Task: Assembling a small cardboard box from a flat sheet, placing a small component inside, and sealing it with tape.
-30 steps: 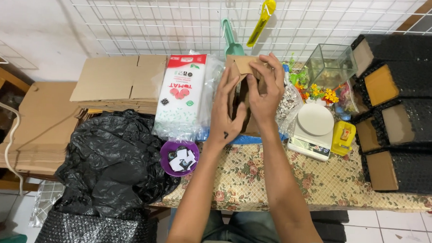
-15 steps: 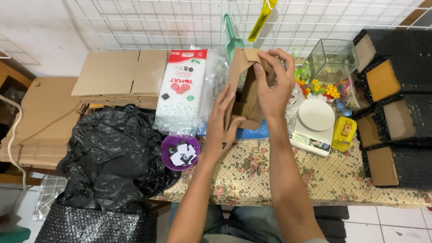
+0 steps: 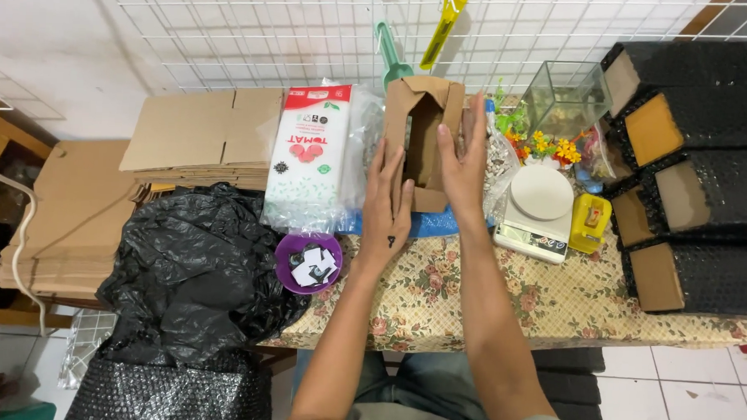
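A small brown cardboard box (image 3: pixel 421 141) stands open-ended toward me on the floral tablecloth (image 3: pixel 504 295), its flaps spread. My left hand (image 3: pixel 389 202) presses flat against the box's left side, fingers straight. My right hand (image 3: pixel 466 159) presses flat against its right side, fingers pointing up and away. The box is squeezed between both palms. A clear bag with a red and white label (image 3: pixel 315 157) lies just left of the box.
A purple bowl of small pieces (image 3: pixel 308 263) sits near my left wrist. A white kitchen scale (image 3: pixel 540 200), a yellow tape measure (image 3: pixel 590 221) and a glass tank (image 3: pixel 567 97) are right. Black-wrapped boxes (image 3: pixel 702 182) stack at far right. Flat cardboard (image 3: pixel 200 135) and black plastic (image 3: pixel 194 269) lie left.
The box has come down from in front of me to the table. Both hands went from gripping and folding it to flat palms on its two sides.
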